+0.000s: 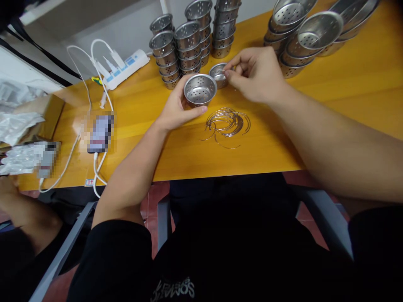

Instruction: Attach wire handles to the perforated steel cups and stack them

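My left hand is wrapped round a perforated metal cup, its open mouth tilted toward me. Just behind it on the table stands a smaller metal cup. Over that cup's right rim, my right hand is closed in a pinch, thumb against forefinger. Whatever lies between those fingertips is too small to make out. Below both hands rests a loose pile of thin curved metal wires, with a few strands apart from it.
Stacks of perforated cups stand at the back, and wider metal cups at the back right. A power strip with white cables and a phone lie to the left. Another person's arm shows at the far left.
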Demonstrator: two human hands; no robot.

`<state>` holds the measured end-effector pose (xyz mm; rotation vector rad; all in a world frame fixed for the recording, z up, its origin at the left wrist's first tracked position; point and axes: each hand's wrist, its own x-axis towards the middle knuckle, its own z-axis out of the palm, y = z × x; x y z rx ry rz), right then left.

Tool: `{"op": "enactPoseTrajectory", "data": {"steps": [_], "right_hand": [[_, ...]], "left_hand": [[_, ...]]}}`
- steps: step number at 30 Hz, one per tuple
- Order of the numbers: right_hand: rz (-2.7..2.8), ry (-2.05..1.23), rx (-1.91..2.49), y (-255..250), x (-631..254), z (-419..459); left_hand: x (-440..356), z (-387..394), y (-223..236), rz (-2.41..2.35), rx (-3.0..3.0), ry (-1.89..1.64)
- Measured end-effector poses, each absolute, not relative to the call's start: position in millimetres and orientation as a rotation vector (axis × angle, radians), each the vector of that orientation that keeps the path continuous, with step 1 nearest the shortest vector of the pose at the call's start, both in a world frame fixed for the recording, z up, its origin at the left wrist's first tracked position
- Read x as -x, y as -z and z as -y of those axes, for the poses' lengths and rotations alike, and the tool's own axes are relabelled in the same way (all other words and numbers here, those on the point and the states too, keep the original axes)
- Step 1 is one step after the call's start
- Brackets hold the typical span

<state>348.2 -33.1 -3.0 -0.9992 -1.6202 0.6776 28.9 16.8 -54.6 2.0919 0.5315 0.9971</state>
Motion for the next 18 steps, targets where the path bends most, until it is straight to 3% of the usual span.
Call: {"op": "enactPoseTrajectory", "data": {"steps": [18], "right_hand": [[1.628, -0.591, 0.923, -22, -323, 69]], "left_hand": [[-35, -17, 49, -0.373, -2.262, -1.155]]}}
